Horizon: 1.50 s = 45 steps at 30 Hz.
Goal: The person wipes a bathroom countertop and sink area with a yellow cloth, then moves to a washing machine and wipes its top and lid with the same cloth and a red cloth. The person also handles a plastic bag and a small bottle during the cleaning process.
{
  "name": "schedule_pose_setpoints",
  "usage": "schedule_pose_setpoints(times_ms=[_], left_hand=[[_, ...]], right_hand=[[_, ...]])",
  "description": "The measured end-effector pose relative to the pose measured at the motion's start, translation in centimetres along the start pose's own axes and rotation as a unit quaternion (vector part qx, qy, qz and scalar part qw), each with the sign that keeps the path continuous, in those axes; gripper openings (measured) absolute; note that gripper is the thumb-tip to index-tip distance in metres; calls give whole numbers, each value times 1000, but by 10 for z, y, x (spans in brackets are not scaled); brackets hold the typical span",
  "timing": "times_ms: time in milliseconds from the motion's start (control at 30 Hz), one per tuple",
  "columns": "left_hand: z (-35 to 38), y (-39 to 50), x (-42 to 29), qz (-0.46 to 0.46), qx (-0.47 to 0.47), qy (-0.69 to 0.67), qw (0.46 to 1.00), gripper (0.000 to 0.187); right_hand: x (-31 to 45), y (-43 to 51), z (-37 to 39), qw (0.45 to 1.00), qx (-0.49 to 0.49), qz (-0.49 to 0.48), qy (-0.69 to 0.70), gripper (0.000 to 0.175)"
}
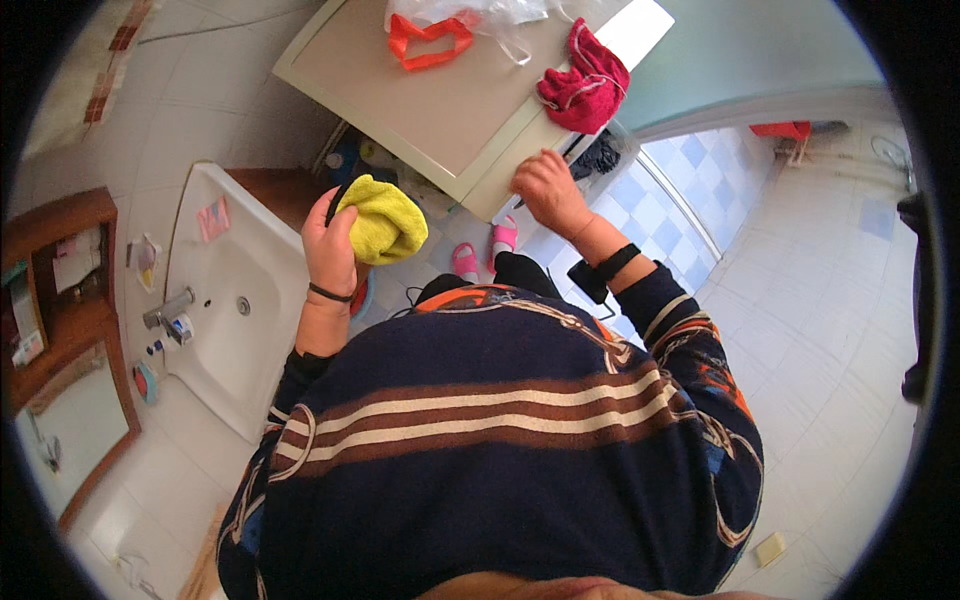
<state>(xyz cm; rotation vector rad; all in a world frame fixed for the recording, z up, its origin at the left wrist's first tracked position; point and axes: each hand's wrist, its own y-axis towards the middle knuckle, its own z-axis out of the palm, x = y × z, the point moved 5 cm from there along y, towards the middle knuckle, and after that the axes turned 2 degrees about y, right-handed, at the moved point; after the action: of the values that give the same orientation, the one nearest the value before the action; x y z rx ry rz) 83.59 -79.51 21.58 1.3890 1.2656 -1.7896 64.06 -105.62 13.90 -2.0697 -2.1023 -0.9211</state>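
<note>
My left hand (331, 244) holds a folded yellow-green cloth (384, 223) by its edge, near the washbasin's rim, with a dark strip showing between thumb and fingers. My right hand (547, 189), fingers curled, hovers by the front edge of a beige-topped white appliance or cabinet (420, 90); nothing shows in it, though its palm is hidden. On the appliance's corner, just beyond my right hand, lies a crumpled dark-pink cloth (589, 84) with pale edging. A clear plastic bag (491, 11) and a red plastic loop (429, 45) rest on the far part of the top.
The white washbasin (247, 255) with a metal tap (171, 307) is at left, a pink packet (214, 219) on its rim. A wooden mirror cabinet (105, 322) hangs on the tiled wall. My feet are in pink slippers (465, 259) below; a doorway opens at right.
</note>
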Motion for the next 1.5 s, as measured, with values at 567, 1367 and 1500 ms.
schedule_pose_setpoints(times_ms=[567, 1367, 1500], left_hand=[[9, 8, 13, 4, 46, -40, 998, 36], [517, -120, 0, -52, 218, -92, 970, 38], [542, -88, -2, -21, 193, -83, 978, 38]], right_hand=[[-5, -163, -221, 872, -311, 331, -182, 6], [-253, -475, -549, 820, -352, 369, -261, 19], [-337, -435, -555, 859, -281, 360, -233, 18]])
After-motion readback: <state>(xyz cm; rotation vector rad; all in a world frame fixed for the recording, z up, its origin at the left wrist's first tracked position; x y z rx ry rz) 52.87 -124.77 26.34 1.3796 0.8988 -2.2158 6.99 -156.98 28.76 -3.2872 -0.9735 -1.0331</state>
